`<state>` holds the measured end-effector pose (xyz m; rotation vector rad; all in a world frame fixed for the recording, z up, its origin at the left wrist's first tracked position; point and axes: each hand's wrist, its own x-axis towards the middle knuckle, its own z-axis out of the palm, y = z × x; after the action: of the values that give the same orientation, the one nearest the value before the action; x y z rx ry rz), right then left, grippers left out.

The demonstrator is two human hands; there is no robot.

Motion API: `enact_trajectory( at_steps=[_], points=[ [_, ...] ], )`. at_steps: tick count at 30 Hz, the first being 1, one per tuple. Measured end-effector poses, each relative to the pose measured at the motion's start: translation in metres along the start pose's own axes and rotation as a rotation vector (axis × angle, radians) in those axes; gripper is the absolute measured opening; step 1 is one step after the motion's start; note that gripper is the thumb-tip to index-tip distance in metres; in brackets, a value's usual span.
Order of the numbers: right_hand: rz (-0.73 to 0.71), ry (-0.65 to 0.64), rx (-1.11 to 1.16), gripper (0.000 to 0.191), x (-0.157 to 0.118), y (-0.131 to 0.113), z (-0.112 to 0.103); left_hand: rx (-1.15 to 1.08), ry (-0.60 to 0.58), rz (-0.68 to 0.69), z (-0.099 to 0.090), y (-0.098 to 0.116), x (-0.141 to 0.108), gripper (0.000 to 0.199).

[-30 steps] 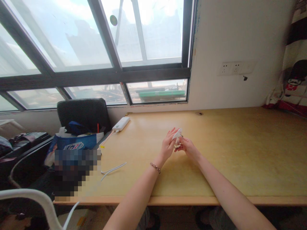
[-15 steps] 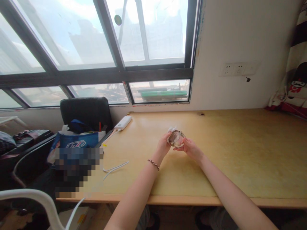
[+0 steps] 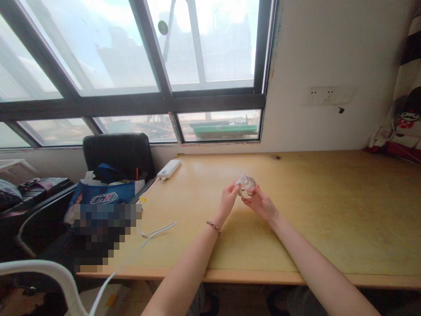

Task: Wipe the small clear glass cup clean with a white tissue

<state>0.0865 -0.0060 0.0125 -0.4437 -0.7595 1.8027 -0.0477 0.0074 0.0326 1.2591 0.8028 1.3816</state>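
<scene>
A small clear glass bowl (image 3: 249,193) with a dark-looking rim is held over the table, its round opening tilted toward me. My right hand (image 3: 263,205) grips its right side, thumb at the rim and fingers underneath. At the upper left of the glass, my left hand (image 3: 229,195) pinches a crumpled white tissue (image 3: 241,180), which presses against the rim. A beaded bracelet (image 3: 213,228) circles my left wrist. The fingertips behind the glass are partly hidden.
The yellowish wooden table (image 3: 329,210) stretches widely to the right. A white power bank (image 3: 169,169) with cables lies at its back left, and a white cable (image 3: 159,229) nearer me. A black chair (image 3: 118,151) carrying a blue bag (image 3: 105,193) stands left.
The tissue in my left hand has moved from the bowl's outer left side up over its rim. Both hands and the bowl have shifted slightly right, and the bowl has turned a little.
</scene>
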Motion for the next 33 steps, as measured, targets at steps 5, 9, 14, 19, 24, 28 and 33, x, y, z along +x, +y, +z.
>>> enact_trajectory(
  at_steps=[5, 9, 14, 19, 24, 28, 33],
  points=[
    [-0.009, -0.096, -0.040, 0.032, -0.001, 0.002, 0.002, 0.007, 0.049, -0.008, -0.002, -0.005, 0.002, 0.036],
    [-0.004, -0.121, -0.050, 0.030, -0.002, 0.003, 0.003, -0.160, 0.090, -0.103, -0.005, -0.010, 0.006, 0.037],
    [0.007, -0.133, -0.101, 0.031, -0.003, 0.004, 0.003, -0.153, 0.101, -0.095, -0.006, -0.007, 0.007, 0.040],
    [0.054, -0.153, -0.164, 0.029, -0.006, 0.003, 0.005, 0.107, 0.008, 0.008, -0.006, 0.001, 0.003, 0.035],
    [0.055, -0.164, -0.194, 0.030, -0.007, 0.004, 0.009, 0.152, 0.020, 0.015, -0.007, 0.001, 0.002, 0.034],
    [-0.007, -0.139, -0.203, 0.031, -0.006, 0.003, 0.009, 0.066, 0.048, -0.023, -0.008, -0.009, 0.004, 0.030],
    [-0.097, -0.063, -0.170, 0.023, -0.002, 0.001, 0.006, 0.038, 0.083, -0.072, -0.007, -0.018, 0.006, 0.033]
  ],
)
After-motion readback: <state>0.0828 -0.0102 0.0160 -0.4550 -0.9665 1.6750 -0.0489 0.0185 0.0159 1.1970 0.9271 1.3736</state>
